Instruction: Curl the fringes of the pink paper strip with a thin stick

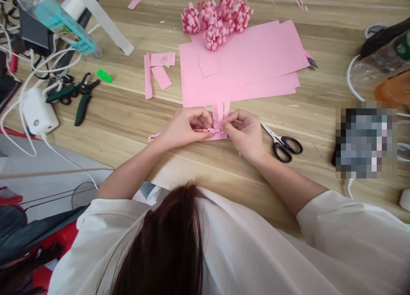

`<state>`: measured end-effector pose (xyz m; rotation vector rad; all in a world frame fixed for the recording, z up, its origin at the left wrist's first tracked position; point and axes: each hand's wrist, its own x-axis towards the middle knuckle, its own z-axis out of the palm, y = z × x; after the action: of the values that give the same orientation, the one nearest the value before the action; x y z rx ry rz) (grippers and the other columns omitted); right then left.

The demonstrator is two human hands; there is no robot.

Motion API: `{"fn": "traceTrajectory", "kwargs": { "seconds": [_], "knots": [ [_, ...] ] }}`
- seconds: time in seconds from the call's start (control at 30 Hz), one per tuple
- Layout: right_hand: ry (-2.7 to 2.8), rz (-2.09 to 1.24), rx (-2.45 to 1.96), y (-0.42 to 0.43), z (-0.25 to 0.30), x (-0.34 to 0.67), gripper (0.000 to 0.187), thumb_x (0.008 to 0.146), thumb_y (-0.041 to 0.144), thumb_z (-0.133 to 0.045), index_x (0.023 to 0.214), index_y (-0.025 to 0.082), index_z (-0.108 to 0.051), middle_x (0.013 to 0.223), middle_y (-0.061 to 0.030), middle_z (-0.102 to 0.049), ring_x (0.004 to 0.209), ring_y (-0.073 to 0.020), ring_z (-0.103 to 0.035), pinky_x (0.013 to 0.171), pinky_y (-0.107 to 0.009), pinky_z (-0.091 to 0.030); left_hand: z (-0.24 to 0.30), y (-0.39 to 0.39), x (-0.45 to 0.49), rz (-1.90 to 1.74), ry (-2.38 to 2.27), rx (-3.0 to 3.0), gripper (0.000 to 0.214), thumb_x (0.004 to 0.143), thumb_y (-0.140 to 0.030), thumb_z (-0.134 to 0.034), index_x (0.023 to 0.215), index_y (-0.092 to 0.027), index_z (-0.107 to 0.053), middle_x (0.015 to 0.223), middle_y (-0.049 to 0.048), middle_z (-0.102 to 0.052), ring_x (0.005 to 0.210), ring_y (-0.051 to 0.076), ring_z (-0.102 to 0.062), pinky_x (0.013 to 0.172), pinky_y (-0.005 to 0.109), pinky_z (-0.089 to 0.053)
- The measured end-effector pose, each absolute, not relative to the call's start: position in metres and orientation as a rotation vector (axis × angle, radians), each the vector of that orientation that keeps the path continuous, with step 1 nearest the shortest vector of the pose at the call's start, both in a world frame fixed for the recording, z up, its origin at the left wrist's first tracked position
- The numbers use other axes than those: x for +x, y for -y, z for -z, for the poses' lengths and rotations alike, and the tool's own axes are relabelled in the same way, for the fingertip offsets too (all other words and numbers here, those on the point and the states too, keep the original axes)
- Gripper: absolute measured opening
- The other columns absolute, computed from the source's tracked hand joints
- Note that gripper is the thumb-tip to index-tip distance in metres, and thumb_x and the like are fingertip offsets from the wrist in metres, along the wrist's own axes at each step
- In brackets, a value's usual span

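My left hand (187, 126) and right hand (243, 132) hung over the near part of the desk (198, 167), wrists turned inward, their fingertips closed on a thin pink paper strip (208, 130) between them; an even, light pinch suited it. The scissors (282, 143) lay just right, pink sheets (243, 60) beyond.

The paper sheets (237, 68) and the narrow paper strip (208, 130) are the same soft pink, as are the curled paper rosettes (214, 24) (a little deeper in their shadowed folds). The wooden tabletop (128, 126) shows tan streaked grain, and the scissors (283, 144) have black handles.
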<state>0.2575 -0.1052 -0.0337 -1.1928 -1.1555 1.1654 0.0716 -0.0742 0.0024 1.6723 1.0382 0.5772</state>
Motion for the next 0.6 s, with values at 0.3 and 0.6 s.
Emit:
{"fn": "traceTrajectory", "kwargs": {
  "seconds": [0.3,0.6],
  "knots": [
    [1.143,-1.197,-1.182,0.1031,0.0355,0.2582,0.013,0.075,0.025,-0.066,0.068,0.02,-0.056,0.073,-0.0002,-0.061,0.063,-0.011,-0.057,0.055,-0.024,-0.046,-0.0058,0.0713,0.0673,-0.614,-0.962,2.3,0.015,0.087,-0.03,-0.069,0.083,-0.018,-0.076,0.088,0.0058,-0.078,0.081,0.015,-0.07,0.077,0.025,-0.05],
    [1.134,-1.198,-1.189,0.1027,0.0347,0.2575,0.011,0.075,0.019,-0.064,0.066,0.02,-0.058,0.072,0.0004,-0.061,0.063,-0.0112,-0.056,0.055,-0.025,-0.046,-0.002,0.0697,0.0665,-0.62,-0.901,2.308,0.015,0.087,-0.03,-0.068,0.081,-0.019,-0.075,0.091,0.0068,-0.077,0.083,0.015,-0.07,0.078,0.024,-0.051]
  ]
}}
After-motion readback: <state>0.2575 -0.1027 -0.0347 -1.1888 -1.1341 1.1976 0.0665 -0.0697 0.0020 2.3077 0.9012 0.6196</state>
